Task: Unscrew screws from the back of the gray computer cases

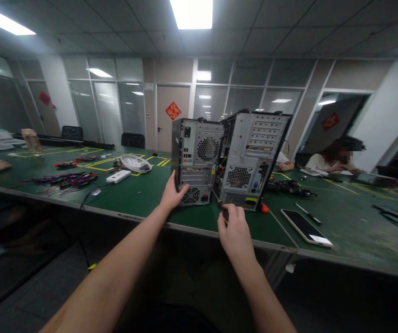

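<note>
Two computer towers stand upright side by side on the green table, their rear panels facing me. My left hand [174, 194] grips the lower left edge of the smaller left computer tower [197, 138], thumb on the rear panel and fingers along its side. In my right hand [234, 229] is a screwdriver [223, 209] with a black and yellow handle, closed in my fingers. Its shaft points up and left at the lower right edge of that tower; whether the tip touches a screw is too small to tell. The larger computer tower [254, 157] stands just behind the screwdriver, slightly turned.
A red-handled item [264, 208] lies by the larger tower. To the right are a phone [305, 226], a pen-like tool [308, 213] and black cables [292, 188]. Leftward lie a white power strip [118, 176], a white round basket [135, 163] and wire bundles [65, 181]. Other people sit at both sides.
</note>
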Demonstrator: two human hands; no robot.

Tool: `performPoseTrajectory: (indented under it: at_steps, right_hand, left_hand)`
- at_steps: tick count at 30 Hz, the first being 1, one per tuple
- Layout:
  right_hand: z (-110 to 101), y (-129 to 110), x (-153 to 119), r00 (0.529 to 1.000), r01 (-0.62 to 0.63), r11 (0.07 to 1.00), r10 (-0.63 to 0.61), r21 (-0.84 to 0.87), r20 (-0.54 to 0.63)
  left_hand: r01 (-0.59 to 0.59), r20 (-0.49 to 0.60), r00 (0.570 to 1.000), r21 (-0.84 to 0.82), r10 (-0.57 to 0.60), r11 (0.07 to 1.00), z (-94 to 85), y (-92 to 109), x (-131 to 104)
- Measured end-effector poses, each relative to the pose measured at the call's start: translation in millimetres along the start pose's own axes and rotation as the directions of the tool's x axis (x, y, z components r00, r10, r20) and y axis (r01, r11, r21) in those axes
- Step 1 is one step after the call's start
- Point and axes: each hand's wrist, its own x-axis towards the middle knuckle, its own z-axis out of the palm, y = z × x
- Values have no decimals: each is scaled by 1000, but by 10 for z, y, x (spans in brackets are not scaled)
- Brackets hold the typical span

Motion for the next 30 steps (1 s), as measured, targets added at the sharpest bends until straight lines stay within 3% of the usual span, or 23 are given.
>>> performPoseTrajectory:
  at_steps: [5,10,15,25,30]
  right_hand:
    - [41,30,11,1000,-14,1000,14,-8,8]
    - [11,25,12,997,-24,998,28,53,-66]
    - [-9,13,13,998,-45,996,48,74,-33]
    - [3,45,21,1000,10,997,-12,-74,-19]
    - [26,29,7,997,-30,999,31,9,-73]
  left_hand:
    - [14,-4,1000,-17,-14,1000,-6,4,3]
    - [0,-6,1000,-23,-1,1000,-16,17,3]
    - [11,0,1000,-8,-11,1000,-13,13,8]
    - [0,-14,1000,-18,0,1000,7,-29,8]
    - [17,-11,1000,-18,-17,1000,8,-28,8]
